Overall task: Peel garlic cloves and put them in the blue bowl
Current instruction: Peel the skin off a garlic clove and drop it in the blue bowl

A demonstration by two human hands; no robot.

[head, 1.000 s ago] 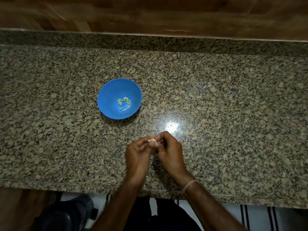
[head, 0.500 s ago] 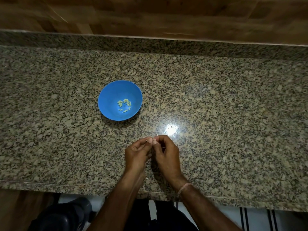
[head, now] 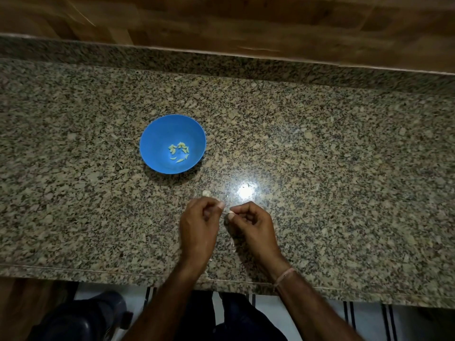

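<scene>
Right grip (head: 253,225) pinched narrow on garlic clove (head: 231,212), near table (head: 344,168) front edge. Left grip (head: 199,222) curled, contents unclear. Blue bowl (head: 154,134) well apart. Risk: slick clove slipping from fingertip pinch, dropping off the edge.

Polished speckled granite counter (head: 344,168) gleams glossy; smooth blue plastic-looking bowl (head: 157,134); wood-grain wall panel (head: 221,20) behind.

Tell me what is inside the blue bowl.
Inside the blue bowl, a handful of small pale peeled garlic cloves lie loose on the bottom. Nothing covers them; anything beneath them cannot be seen.
</scene>
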